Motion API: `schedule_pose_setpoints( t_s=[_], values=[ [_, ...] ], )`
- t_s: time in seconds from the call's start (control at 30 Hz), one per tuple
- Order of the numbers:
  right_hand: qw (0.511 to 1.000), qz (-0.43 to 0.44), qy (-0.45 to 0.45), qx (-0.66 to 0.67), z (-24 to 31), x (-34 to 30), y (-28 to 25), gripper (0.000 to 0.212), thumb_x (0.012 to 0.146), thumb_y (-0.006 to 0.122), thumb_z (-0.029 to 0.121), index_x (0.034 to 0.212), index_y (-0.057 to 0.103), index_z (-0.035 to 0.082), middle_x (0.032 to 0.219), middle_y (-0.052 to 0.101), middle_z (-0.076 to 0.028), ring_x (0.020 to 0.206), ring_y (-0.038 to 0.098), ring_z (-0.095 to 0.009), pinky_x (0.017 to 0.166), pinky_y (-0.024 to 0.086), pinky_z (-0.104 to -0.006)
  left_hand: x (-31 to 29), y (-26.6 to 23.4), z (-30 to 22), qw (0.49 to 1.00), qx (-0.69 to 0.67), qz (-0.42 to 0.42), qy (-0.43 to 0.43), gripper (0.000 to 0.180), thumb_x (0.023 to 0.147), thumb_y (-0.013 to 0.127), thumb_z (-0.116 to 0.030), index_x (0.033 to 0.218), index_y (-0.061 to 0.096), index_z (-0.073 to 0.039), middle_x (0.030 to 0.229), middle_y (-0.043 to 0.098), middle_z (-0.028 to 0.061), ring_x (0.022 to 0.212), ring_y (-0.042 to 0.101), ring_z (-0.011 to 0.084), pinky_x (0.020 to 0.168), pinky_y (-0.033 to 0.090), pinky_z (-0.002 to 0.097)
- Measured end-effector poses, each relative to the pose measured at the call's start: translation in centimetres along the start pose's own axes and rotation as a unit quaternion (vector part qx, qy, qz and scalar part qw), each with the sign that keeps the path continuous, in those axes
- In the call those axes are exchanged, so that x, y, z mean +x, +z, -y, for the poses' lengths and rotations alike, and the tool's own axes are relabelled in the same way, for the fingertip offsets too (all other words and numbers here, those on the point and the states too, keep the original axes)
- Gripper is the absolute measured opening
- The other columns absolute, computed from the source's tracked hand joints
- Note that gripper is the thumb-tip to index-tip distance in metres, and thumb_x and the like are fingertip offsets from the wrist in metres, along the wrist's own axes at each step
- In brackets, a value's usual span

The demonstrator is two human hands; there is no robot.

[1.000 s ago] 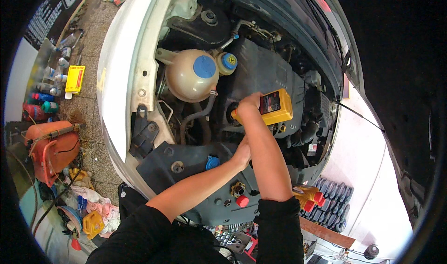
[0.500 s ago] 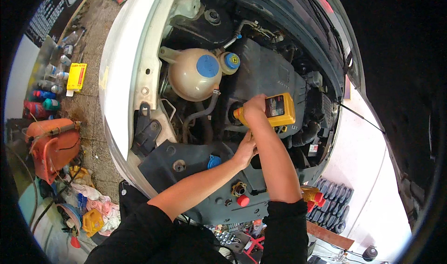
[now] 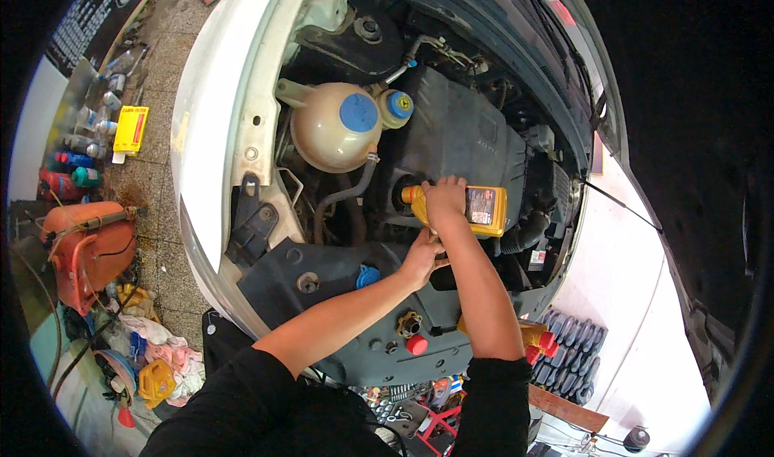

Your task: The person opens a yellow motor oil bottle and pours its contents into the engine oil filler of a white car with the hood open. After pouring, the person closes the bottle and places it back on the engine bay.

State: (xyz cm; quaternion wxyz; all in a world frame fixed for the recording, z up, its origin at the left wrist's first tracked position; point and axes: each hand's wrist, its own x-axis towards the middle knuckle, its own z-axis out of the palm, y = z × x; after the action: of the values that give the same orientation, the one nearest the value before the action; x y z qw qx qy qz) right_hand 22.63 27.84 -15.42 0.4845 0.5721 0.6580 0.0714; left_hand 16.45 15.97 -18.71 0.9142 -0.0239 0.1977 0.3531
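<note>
A yellow oil bottle (image 3: 488, 212) lies on its side over the black engine cover (image 3: 455, 122), its neck beside a dark round opening (image 3: 398, 192). Wrapped over the bottle near its neck end is my right hand (image 3: 446, 201), closed on it. Just below, my left hand (image 3: 423, 260) has fingers stretched out and apart by the bottle's lower edge, partly hidden by my right wrist. Whether they touch the bottle I cannot tell. A red cap (image 3: 417, 345) sits on the front panel (image 3: 339, 296), beside a brass-coloured fitting (image 3: 409, 324) and a blue cap (image 3: 368, 276).
A cream coolant tank (image 3: 332, 138) with a blue lid stands left of the engine cover. Right of it runs a ribbed hose (image 3: 528, 233). A thin prop rod (image 3: 621, 202) crosses toward the raised hood. An orange machine (image 3: 93, 251) and rags (image 3: 173, 360) lie on the floor.
The bottle has turned slightly, its base lower and its label facing up more. My right hand has rolled over its top, with fingers now showing. My left hand has barely moved.
</note>
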Motion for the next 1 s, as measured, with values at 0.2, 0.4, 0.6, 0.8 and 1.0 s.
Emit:
schedule_pose_setpoints(
  t_s=[0.2,0.4,0.6,0.8,1.0],
  values=[
    [1.000,0.014,-0.003,0.008,-0.5,-1.6,-0.8,0.051,0.097,0.061,0.024,0.147,0.054,0.027,0.137,0.061,-0.011,0.130,0.051,-0.032,0.103,0.034,-0.0498,0.1,-0.5,0.6,1.000,-0.011,0.004,0.006,0.048,0.095,0.055,-0.009,0.141,0.042,-0.010,0.134,0.058,0.0062,0.122,0.058,0.0233,0.103,0.046,0.0519],
    [0.999,0.001,-0.001,0.039,-1.3,-2.9,-0.3,0.083,0.074,0.083,0.026,0.150,0.049,0.027,0.132,0.062,-0.011,0.128,0.053,-0.030,0.103,0.038,-0.0475,-0.3,-0.1,0.2,1.000,-0.008,-0.005,-0.010,0.049,0.090,0.051,-0.002,0.138,0.042,-0.010,0.136,0.055,0.0071,0.128,0.054,0.0243,0.107,0.044,0.0586],
    [0.999,-0.007,0.006,0.046,-2.0,-3.4,0.6,0.111,0.055,0.096,0.028,0.153,0.043,0.028,0.129,0.062,-0.010,0.125,0.056,-0.031,0.102,0.042,-0.0469,0.0,-0.2,0.6,1.000,-0.010,-0.001,-0.007,0.043,0.090,0.049,0.000,0.131,0.044,-0.008,0.136,0.053,0.0077,0.131,0.051,0.0266,0.109,0.045,0.0604],
    [0.996,-0.025,0.012,0.080,-2.5,-4.7,1.2,0.106,0.063,0.093,0.026,0.155,0.041,0.030,0.129,0.061,-0.011,0.124,0.055,-0.032,0.102,0.042,-0.0484,0.2,-0.5,0.8,1.000,-0.001,0.010,-0.017,0.042,0.089,0.049,0.000,0.130,0.045,-0.009,0.134,0.053,0.0070,0.132,0.050,0.0266,0.108,0.046,0.0596],
    [0.993,-0.056,0.025,0.097,-2.8,-5.1,2.9,0.114,0.057,0.096,0.031,0.155,0.039,0.029,0.128,0.062,-0.011,0.122,0.057,-0.033,0.100,0.044,-0.0478,0.1,-0.8,0.9,0.999,0.022,0.011,-0.025,0.042,0.092,0.049,-0.002,0.133,0.045,-0.010,0.136,0.054,0.0058,0.133,0.051,0.0261,0.107,0.047,0.0583]
  ],
)
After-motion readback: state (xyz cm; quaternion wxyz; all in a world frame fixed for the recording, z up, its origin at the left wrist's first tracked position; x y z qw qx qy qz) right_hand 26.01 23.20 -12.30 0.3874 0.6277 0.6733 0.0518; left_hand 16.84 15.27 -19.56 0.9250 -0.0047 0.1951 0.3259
